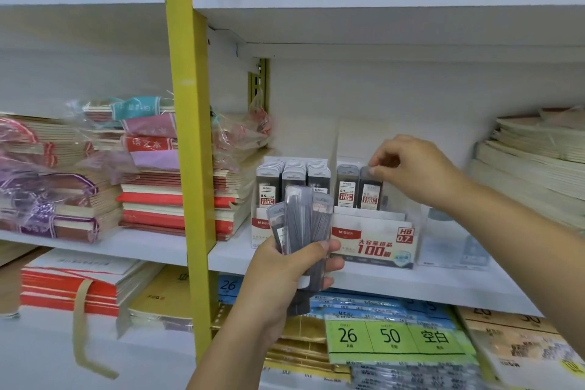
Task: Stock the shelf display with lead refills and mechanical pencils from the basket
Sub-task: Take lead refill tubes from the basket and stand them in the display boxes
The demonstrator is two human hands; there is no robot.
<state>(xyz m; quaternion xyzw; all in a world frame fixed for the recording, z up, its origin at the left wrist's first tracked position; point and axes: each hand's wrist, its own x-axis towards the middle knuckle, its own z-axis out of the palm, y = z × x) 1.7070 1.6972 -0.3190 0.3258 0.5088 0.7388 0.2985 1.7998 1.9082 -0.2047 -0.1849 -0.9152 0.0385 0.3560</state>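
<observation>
My left hand (286, 275) grips a fanned bundle of grey lead refill cases (300, 218) in front of the shelf. My right hand (411, 168) pinches the top of one refill case (370, 188) standing upright in the 0.7 HB display box (373, 244), beside another case (346, 187) in that box. To the left, the 0.5 display box (258, 228) holds several rows of refill cases (294, 174). No basket or mechanical pencils are in view.
A yellow upright post (190, 136) divides the shelving. Wrapped notebook stacks (148, 187) lie to the left, paper stacks (531, 165) to the right. A clear display case (456, 247) stands right of the 0.7 box. Packs of sheets (392, 336) fill the shelf below.
</observation>
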